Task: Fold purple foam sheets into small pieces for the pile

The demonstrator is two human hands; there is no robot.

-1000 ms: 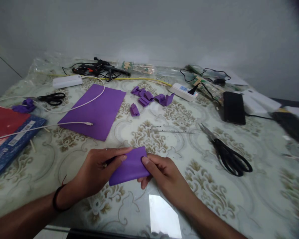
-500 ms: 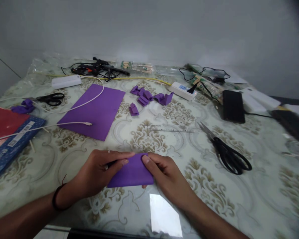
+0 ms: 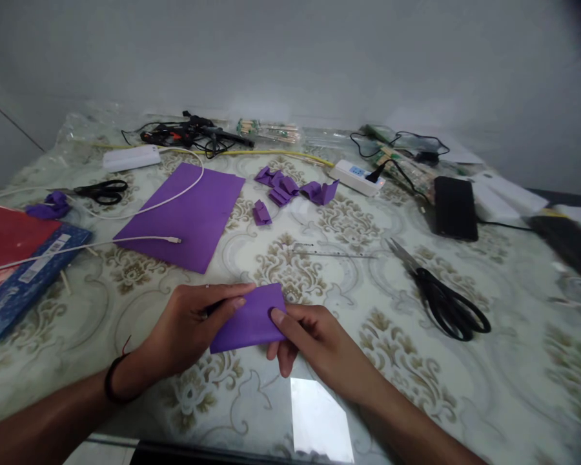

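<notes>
Between my two hands is a folded piece of purple paper (image 3: 254, 320), raised a little off the patterned tabletop and tilted. My left hand (image 3: 193, 326) grips its left side, thumb on top and fingers along the upper edge. On the right edge, my right hand (image 3: 307, 336) pinches the paper with the thumb on top; its other fingers curl beneath. Beyond them lie purple paper sheets (image 3: 188, 213) with a white cable across them. Several small folded purple paper pieces (image 3: 283, 190) sit farther back, near the middle.
Black-handled scissors (image 3: 440, 297) lie to the right, a ruler (image 3: 339, 254) in the middle. A second pair of scissors (image 3: 104, 191) and a red and blue packet (image 3: 33, 271) are at the left. A power strip (image 3: 356, 177), a phone (image 3: 455, 208) and tangled black cables (image 3: 193, 132) lie farther back.
The folded purple paper has turned slightly, its right side rising and shifting left. My right hand's lower fingers now show more beneath it. Both hands keep hold.
</notes>
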